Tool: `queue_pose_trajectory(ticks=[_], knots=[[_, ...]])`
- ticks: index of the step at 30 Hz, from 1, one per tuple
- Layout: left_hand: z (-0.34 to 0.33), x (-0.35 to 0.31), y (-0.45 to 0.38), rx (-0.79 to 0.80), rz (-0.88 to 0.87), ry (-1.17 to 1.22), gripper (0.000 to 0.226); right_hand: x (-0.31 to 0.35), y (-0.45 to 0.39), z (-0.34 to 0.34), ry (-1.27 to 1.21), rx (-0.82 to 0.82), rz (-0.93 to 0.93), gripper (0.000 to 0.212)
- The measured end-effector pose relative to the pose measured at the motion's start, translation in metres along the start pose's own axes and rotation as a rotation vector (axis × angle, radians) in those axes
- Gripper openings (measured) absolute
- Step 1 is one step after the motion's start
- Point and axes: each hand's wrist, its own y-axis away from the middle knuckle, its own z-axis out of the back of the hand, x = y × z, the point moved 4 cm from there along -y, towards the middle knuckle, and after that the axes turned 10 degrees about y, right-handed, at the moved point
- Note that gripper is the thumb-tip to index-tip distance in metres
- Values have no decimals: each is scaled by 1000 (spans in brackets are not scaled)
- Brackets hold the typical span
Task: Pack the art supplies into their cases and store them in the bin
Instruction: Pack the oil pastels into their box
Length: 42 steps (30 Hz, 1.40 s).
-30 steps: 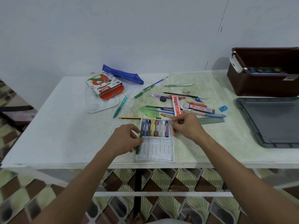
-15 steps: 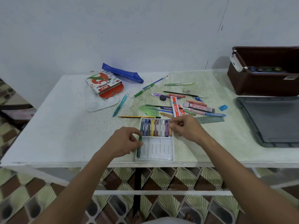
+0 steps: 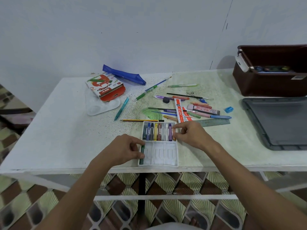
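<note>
Room: pale plaster wall behind a white speckled table (image 3: 66,130), patterned tile floor beneath.
Left grip: the left hand (image 3: 123,149) pinches a dark green oil pastel stick (image 3: 142,154) between thumb and curled fingers, the stick lying in the leftmost slot of the near row.
Right grip: the right hand (image 3: 191,134) has thumb and fingertips closed on an orange pastel stick (image 3: 174,135) at the far row's right end.
Case: a white moulded plastic pastel tray (image 3: 166,155) sits at the table's near edge; its far row holds a line of coloured pastels (image 3: 157,131), the near row only the green one.
Twelve o'clock of tray: a yellow-and-black pencil (image 3: 141,120), a green protractor (image 3: 152,113), a red-and-white ruler (image 3: 180,112), a steel ruler (image 3: 214,122) and mixed pens.
Ten o'clock: a red-and-white cardboard oil pastel box (image 3: 104,87) on a white paint palette (image 3: 103,107), a blue pencil pouch (image 3: 123,76) behind.
Two o'clock: a brown plastic bin (image 3: 265,83); its grey lid (image 3: 279,123) lies at three o'clock.
</note>
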Motion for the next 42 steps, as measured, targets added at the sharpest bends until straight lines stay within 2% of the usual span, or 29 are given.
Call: queue_pose_trajectory(ticks=[8, 13, 17, 21, 26, 32, 37, 40, 42], knots=[[12, -11, -12, 24, -48, -50, 32, -3, -2, 8, -47, 13, 24, 27], [21, -38, -46, -142, -149, -45, 25, -19, -11, 34, -92, -162, -42, 28], [11, -61, -84, -161, -196, -60, 28, -30, -21, 52, 34, -267, -129, 29], [-4, -82, -113, -144, -243, -150, 31, -35, -31, 57, 187, -242, -188, 29], [-19, -89, -134, -28, -249, -308, 31, -38, -42, 50, 326, -172, -210, 24], [-20, -89, -139, -39, -234, -345, 22, -39, -49, 48, 410, -160, -221, 20], [-4, -91, -131, -102, -220, -204, 15, -36, -54, 46, 391, -52, -285, 24], [13, -90, -116, -177, -220, -20, 8, -24, -37, 48, 234, -226, -179, 24], [22, -86, -101, -215, -203, 143, 10, -13, -19, 46, 95, -246, -125, 26]])
